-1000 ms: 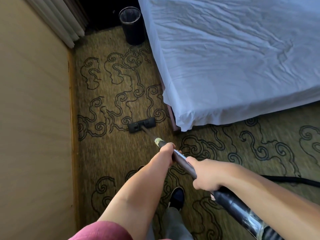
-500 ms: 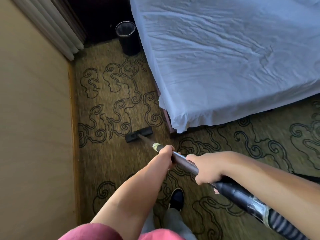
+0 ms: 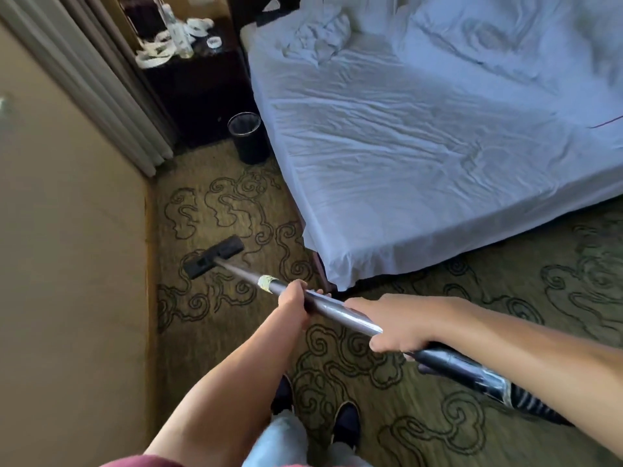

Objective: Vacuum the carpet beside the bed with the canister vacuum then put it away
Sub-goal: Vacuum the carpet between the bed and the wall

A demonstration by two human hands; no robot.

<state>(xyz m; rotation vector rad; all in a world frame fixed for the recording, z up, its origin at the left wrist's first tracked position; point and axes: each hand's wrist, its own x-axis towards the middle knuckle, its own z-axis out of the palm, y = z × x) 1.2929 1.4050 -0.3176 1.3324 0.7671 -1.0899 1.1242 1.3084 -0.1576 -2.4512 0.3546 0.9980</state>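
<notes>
Wand [image 3: 330, 308] — our left hand [image 3: 292, 299] and right hand [image 3: 392, 326] both wrap their fingers round it. Head [image 3: 214, 256] on the carpet [image 3: 209, 210] just off the bed [image 3: 421, 170] corner. Step: vacuuming, we judge — next, push toward the bin [image 3: 247, 138].

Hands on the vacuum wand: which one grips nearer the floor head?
The left hand, just behind the taped joint; the right hand grips further back, by the hose end.
</notes>
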